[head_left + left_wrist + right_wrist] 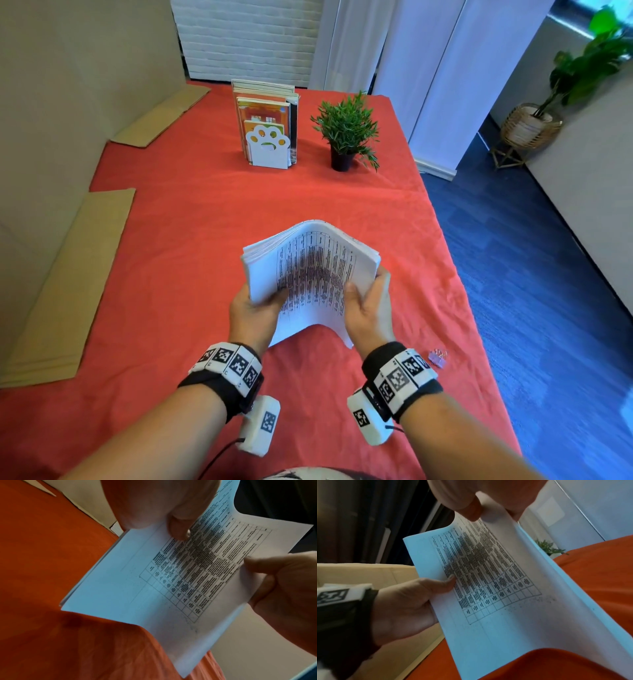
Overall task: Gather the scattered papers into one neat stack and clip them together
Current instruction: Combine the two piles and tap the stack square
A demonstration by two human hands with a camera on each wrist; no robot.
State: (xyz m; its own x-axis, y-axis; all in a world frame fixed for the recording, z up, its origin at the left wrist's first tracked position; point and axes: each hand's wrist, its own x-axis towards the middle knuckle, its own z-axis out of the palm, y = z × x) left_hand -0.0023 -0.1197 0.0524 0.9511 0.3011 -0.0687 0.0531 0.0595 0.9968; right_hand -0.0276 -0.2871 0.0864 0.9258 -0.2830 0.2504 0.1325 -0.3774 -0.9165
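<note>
A thick stack of white papers (310, 274) with a printed table on top is held above the red tablecloth (191, 219), bowed into an arch. My left hand (255, 306) grips its left edge, thumb on the top sheet. My right hand (368, 305) grips its right edge the same way. The left wrist view shows the stack of papers (171, 574) with my left thumb (178, 528) on the print and my right hand (283, 581) opposite. In the right wrist view the papers (496, 588) curve between my right thumb (471, 511) and my left hand (412, 601). A small binder clip (437, 357) lies on the cloth just right of my right wrist.
A white paw-shaped bookend with books (267, 126) and a small potted plant (346, 133) stand at the table's far side. Flat cardboard pieces (72, 284) lie along the left edge. The table's right edge drops to a blue floor (534, 274).
</note>
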